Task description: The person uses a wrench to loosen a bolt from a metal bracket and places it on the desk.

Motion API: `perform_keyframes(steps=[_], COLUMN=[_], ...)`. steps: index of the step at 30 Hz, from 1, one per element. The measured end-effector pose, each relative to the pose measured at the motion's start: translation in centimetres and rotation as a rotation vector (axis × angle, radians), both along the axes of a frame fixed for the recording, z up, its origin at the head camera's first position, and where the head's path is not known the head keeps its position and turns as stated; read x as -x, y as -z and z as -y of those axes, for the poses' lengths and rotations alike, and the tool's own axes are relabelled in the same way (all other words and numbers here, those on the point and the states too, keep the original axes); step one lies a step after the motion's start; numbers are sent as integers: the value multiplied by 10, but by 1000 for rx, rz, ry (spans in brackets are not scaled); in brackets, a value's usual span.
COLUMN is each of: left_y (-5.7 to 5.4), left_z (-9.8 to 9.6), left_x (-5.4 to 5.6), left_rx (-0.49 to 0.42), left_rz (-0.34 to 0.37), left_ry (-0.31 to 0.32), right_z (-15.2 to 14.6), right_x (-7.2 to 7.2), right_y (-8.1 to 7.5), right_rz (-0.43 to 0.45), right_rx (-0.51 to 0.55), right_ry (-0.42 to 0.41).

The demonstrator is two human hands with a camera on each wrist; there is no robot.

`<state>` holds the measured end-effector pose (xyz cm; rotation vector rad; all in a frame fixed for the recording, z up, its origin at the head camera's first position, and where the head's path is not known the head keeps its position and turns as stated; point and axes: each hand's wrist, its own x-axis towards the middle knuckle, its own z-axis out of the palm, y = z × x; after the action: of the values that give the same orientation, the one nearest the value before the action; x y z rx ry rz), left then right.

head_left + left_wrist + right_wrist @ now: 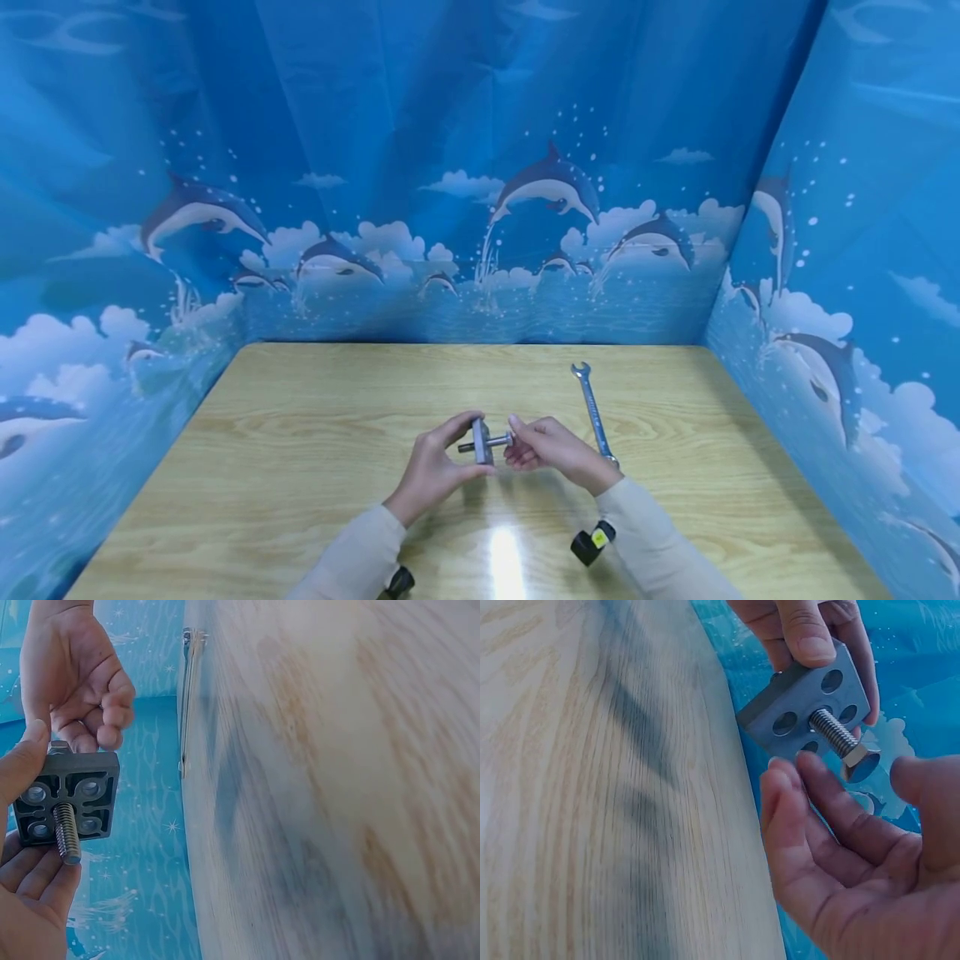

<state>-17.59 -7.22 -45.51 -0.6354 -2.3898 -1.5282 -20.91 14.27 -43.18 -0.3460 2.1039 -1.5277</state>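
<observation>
Between thumb and fingers, my left hand (437,467) grips a square grey metal plate (791,709) by its edges, above the table. The plate has several round holes, and its other face (97,769) shows recessed corners. A silver hex bolt (834,733) passes through the plate's middle, its threaded end (67,836) sticking out on the far side. My right hand (555,450) is beside the bolt head (861,761), fingers loosely bent and thumb apart from it. In the right wrist view, the fingertips lie right by the plate's lower edge.
A silver combination wrench (592,408) lies on the wooden table (337,392), beyond my right wrist. Blue curtains with dolphins (551,187) stand behind the table and along both sides. Each wrist wears a black camera (588,546).
</observation>
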Motion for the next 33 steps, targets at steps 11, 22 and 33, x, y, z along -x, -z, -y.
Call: perform_keyframes(steps=[11,22,33], left_y=[-1,1,0], left_z=[-1,1,1], left_x=[0,0,-1], left_rx=[-18,-21,-20], left_rz=[10,32,45], left_ry=[10,10,-1], right_z=[1,0,2], right_x=[0,-1,-1], right_y=[-2,-4,-4], right_rz=[51,-125,-135], right_rx=[18,-3,-1], right_ry=[21,71,34])
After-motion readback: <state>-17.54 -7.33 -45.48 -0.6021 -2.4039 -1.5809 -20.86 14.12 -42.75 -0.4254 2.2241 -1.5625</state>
